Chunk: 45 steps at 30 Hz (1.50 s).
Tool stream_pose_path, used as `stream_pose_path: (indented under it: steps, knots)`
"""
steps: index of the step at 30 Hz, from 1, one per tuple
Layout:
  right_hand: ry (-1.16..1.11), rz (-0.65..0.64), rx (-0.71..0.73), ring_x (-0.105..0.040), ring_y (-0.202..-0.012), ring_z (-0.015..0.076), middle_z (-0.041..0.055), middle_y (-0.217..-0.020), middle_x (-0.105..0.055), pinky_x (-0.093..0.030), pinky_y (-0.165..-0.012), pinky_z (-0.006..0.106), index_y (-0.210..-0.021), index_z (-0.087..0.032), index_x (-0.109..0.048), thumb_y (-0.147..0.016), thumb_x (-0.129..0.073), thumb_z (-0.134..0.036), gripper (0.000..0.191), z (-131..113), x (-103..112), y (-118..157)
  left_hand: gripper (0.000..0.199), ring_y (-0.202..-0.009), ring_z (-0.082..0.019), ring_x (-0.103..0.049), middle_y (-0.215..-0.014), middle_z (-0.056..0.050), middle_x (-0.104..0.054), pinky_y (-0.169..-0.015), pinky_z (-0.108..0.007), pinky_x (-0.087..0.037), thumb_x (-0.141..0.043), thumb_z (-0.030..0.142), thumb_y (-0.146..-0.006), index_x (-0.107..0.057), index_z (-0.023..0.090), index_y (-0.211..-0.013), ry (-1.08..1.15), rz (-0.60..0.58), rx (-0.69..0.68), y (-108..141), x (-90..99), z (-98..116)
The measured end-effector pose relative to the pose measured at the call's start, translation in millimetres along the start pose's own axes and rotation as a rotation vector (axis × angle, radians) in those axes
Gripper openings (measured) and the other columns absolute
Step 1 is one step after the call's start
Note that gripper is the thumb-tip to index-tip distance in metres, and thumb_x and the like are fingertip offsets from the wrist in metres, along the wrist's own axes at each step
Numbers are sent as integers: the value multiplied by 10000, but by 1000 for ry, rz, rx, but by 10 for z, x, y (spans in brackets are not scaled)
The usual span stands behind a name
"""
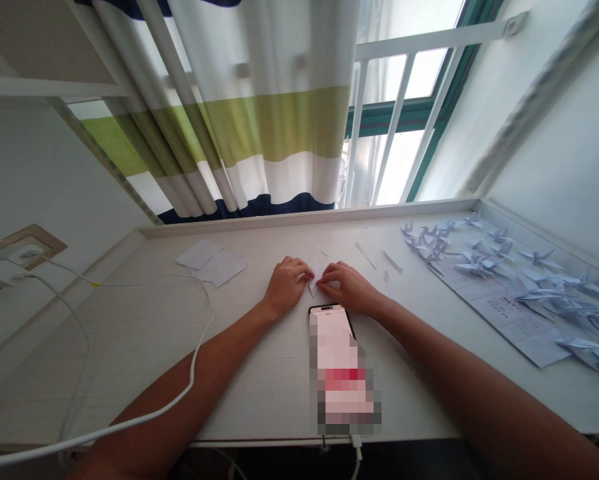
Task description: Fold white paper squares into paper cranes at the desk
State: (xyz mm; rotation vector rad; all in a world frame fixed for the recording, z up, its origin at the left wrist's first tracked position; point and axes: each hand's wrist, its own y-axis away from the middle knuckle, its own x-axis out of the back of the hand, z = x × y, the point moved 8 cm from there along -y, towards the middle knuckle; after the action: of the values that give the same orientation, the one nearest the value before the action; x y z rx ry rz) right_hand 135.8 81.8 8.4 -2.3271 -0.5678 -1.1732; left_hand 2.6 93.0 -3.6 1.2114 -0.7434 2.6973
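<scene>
A small folded piece of white paper (pixel 315 280) stands at the centre of the white desk (pixel 139 313). My left hand (pixel 288 287) and my right hand (pixel 347 288) hold it between their fingertips from either side, and the fingers hide part of it. Just below my hands lies a smartphone (pixel 337 360) with a pixelated screen. Its charging cable drops over the near desk edge. Loose white paper sheets (pixel 213 263) lie to the left of my left hand. Thin paper strips (pixel 365 255) lie beyond my right hand.
Many folded paper cranes (pixel 499 257) sit at the right on a printed sheet (pixel 499 313). A white cable (pixel 194 380) crosses the desk's left side and my left forearm. A wall socket (pixel 22 257) is at left; a striped curtain (pixel 259 127) and barred window (pixel 404 87) stand behind.
</scene>
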Motion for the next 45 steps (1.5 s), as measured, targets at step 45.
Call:
stream_pose_path:
  steps: [45]
  knots:
    - [-103,92,-106,-664,-891,217,71,-904,-752,-490,-821,327,-819,-185,-778,-875,-660,-205,132,216,26,-91,113,-992,-224,-693,-935,-41,-793,-963,-342,-496,-717,310,-789,-785,228,-750,291,-135,138,-32,-49,-104]
